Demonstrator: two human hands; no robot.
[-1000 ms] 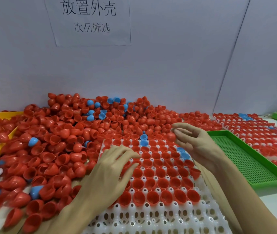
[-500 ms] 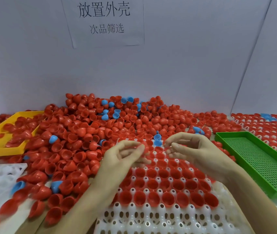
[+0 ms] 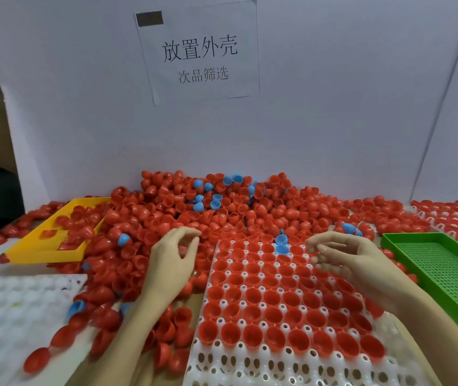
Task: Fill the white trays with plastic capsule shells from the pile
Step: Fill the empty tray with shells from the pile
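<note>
Red capsule shells (image 3: 250, 213) heaped behind and left of white tray (image 3: 286, 366), a few blue ones mixed in. Tray cells mostly filled with red shells, front rows bare. Left hand (image 3: 170, 263) over pile at tray's left edge, fingers curled, thumb near forefinger; grip contents cannot tell. Right hand (image 3: 353, 260) over tray's right side, fingers loosely bent, nothing visibly held. Green tray (image 3: 445, 277) right of it, yellow tray (image 3: 52, 240) far left.
</note>
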